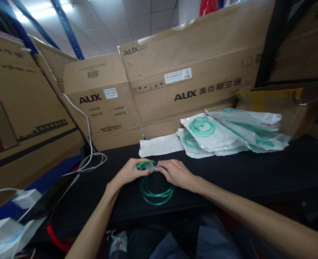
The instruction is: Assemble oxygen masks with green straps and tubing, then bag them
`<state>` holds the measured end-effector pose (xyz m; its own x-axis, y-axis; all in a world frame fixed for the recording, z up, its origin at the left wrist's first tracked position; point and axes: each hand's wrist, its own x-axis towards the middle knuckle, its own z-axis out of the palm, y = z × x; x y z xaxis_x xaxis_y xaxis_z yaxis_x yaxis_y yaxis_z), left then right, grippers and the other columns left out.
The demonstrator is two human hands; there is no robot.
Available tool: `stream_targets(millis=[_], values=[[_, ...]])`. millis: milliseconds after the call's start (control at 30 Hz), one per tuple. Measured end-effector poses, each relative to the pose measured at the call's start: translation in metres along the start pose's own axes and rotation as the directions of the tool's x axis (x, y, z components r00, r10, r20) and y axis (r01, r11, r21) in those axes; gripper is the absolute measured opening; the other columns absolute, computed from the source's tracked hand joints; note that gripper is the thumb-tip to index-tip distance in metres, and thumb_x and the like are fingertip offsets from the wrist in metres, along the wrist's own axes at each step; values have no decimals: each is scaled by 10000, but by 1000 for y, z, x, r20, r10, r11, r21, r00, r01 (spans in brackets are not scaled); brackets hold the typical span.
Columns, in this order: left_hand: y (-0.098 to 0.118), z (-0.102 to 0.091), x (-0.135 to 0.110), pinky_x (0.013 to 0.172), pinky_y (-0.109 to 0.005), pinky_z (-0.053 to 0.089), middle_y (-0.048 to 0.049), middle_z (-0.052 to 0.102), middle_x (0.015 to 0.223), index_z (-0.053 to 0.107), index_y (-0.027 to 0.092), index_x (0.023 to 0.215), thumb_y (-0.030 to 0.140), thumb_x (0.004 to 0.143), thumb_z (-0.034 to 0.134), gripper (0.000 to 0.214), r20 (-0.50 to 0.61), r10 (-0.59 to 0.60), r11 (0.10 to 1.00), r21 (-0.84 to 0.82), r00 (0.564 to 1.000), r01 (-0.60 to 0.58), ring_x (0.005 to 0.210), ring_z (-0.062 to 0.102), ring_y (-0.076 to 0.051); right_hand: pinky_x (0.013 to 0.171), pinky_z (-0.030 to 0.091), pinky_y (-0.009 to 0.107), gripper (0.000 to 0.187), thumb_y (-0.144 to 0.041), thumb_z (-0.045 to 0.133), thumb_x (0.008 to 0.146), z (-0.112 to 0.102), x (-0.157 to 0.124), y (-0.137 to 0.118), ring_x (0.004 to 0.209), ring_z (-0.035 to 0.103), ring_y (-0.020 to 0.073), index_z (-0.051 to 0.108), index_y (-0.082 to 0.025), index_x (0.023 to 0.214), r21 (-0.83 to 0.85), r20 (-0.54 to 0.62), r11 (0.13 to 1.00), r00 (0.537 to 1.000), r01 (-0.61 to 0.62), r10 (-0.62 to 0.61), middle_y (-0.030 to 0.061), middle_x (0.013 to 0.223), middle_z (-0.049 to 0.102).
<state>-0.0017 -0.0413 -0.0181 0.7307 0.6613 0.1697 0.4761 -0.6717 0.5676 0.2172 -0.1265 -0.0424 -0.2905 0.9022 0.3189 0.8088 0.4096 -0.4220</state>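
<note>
Two bare forearms, no sleeves reaching into view, no watch or rings. Left hand [130, 172] and right hand [176, 174] ungloved, fingers slender. Lap below the table edge clad in dark blue-grey fabric, creased at the knees.

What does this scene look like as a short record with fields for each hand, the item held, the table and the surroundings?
Left hand: left hand grips the clear plastic mask piece with green rim from its left side.
Right hand: right hand pinches the same piece from the right.
Item: coiled green plastic tubing lies below the mask piece on the black table.
Table, far side: flat empty white plastic pouch; pile of white pouches holding green tubing.
Surroundings: brown cardboard AUX boxes behind; white cable at left.
</note>
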Motion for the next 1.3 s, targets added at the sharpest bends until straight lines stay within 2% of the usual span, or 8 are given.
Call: stream_targets(millis=[133, 400, 567, 700, 867, 1000, 1167, 1300], values=[[-2, -1, 3, 627, -240, 464, -16, 715, 788, 748, 131, 965, 474, 835, 665, 375, 40, -31, 999, -24, 999, 32, 696, 630, -179, 702, 356, 254, 226, -339, 468, 1034, 0, 0, 0, 921, 695, 201, 677, -255, 1007, -10, 5, 1000, 1000, 0, 0, 36, 1028, 755], [2, -3, 2, 891, -294, 489, -42, 741, 1022, 717, 176, 1010, 314, 799, 683, 254, -100, 55, 998, 24, 994, -53, 941, 668, -205, 622, 308, 259, 330, -360, 401, 1055, 1, 2, 6, 796, 701, 199, 685, -237, 941, -36, -9, 996, 996, -86, 86, 33, 820, 736], [-7, -21, -7, 821, -292, 495, -34, 738, 924, 709, 167, 979, 432, 831, 675, 305, -201, -4, 998, 62, 980, 16, 868, 671, -210, 646, 337, 271, 328, -365, 402, 1050, 1, -1, 8, 808, 708, 223, 685, -223, 965, -46, -41, 991, 991, -128, 127, 66, 864, 747], [-6, -21, -8, 786, -285, 489, -16, 734, 849, 732, 174, 926, 546, 827, 667, 391, -259, -53, 994, 75, 965, 74, 830, 664, -225, 665, 365, 271, 259, -360, 472, 1019, 2, -1, 7, 840, 708, 229, 685, -217, 984, -32, -67, 992, 990, -123, 120, 67, 905, 754], [2, -17, -13, 831, -296, 481, -24, 751, 961, 724, 205, 1072, 569, 874, 608, 430, -359, -98, 989, 69, 928, 132, 875, 672, -232, 689, 407, 265, 265, -314, 527, 992, 7, 2, 12, 766, 679, 188, 708, -179, 855, 19, -124, 994, 986, -112, 113, 52, 828, 734], [1, -15, -25, 819, -290, 494, -20, 751, 1024, 637, 243, 1255, 585, 910, 556, 493, -406, -145, 984, 38, 902, 176, 899, 687, -220, 689, 444, 272, 215, -310, 593, 957, 6, 1, 19, 742, 661, 185, 740, -161, 908, 39, -185, 992, 975, -119, 124, 46, 805, 701], [-9, -8, -38, 712, -285, 518, -31, 761, 955, 635, 234, 1282, 608, 936, 486, 531, -388, -218, 969, 20, 895, 245, 797, 692, -210, 827, 519, 327, 298, -359, 608, 955, -4, -14, 19, 880, 676, 216, 724, -156, 1140, 35, -246, 993, 962, -110, 115, 105, 1057, 678], [-20, -3, -43, 776, -328, 534, -54, 768, 975, 676, 229, 1254, 609, 940, 476, 531, -371, -240, 960, 47, 897, 276, 824, 698, -232, 994, 512, 428, 319, -366, 561, 988, -9, -43, 8, 1113, 634, 266, 691, -215, 1237, -31, -246, 996, 965, 83, -88, 131, 1236, 638]])
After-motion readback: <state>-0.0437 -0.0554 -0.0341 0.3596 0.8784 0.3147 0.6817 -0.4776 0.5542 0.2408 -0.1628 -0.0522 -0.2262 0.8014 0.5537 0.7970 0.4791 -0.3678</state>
